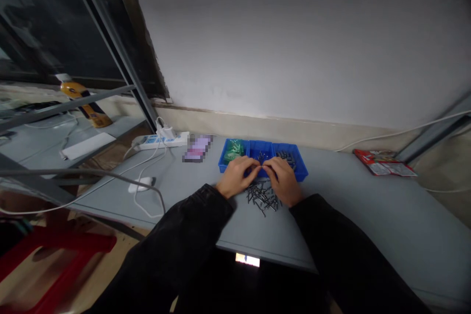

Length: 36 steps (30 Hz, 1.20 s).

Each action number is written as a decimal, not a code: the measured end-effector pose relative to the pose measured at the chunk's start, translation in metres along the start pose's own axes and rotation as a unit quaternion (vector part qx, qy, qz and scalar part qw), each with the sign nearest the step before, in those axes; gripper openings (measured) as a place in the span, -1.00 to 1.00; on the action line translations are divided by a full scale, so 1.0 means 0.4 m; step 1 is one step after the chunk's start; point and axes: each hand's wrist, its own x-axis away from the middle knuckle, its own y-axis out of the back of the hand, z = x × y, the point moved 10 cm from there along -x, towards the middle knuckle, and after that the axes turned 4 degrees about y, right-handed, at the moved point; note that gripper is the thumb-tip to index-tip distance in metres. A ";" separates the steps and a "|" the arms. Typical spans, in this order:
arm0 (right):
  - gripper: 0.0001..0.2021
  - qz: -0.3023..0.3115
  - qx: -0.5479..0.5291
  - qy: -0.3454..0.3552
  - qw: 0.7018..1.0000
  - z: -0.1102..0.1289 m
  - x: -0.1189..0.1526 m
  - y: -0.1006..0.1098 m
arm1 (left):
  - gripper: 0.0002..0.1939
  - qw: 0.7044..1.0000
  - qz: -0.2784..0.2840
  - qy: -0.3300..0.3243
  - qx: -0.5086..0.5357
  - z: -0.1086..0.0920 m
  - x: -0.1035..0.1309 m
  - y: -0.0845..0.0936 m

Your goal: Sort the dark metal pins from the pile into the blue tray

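My left hand (239, 175) and my right hand (283, 178) meet fingertip to fingertip in front of the middle blue bin (261, 147). Both are closed in a pinch; whatever they hold is too small to make out. Below them a pile of dark, thin metal pieces (263, 199) lies loose on the grey table (253, 235). To the left, a blue bin (222, 161) contains a green bag (234, 149) with small pieces. The right blue bin (302, 169) has dark rod-like pieces (288, 158) in it. Some small shiny pieces show in the middle bin.
A white power strip (162, 140) with plugs and trailing cables stands at the back left, beside a blurred purple phone-like object (198, 148). A white adapter (141, 184) lies nearer. At right is a red packet (384, 162). A red stool (59, 260) stands at lower left.
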 end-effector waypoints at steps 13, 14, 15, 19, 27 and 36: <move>-0.77 0.012 0.012 -0.009 1.000 0.002 -0.004 -0.002 | -0.79 1.000 0.019 0.000 -0.004 -0.003 0.002 -0.007; -0.76 0.011 0.015 -0.011 1.000 0.002 -0.004 -0.001 | -0.79 1.000 0.020 -0.001 -0.004 -0.003 0.002 -0.007; -0.76 0.011 0.015 -0.013 1.000 0.003 -0.004 0.000 | -0.79 1.000 0.020 0.000 -0.003 -0.003 0.002 -0.007; -0.82 0.009 0.005 -0.007 1.000 0.010 -0.005 0.002 | -0.79 1.000 0.016 0.010 0.001 0.005 0.000 -0.005; -0.78 0.004 0.029 -0.012 1.000 0.002 -0.005 0.004 | -0.81 1.000 0.013 0.011 0.005 0.002 0.000 -0.005; -0.85 -0.007 0.010 -0.008 1.000 0.008 -0.007 0.013 | -0.80 1.000 0.013 0.013 0.005 0.004 -0.001 0.000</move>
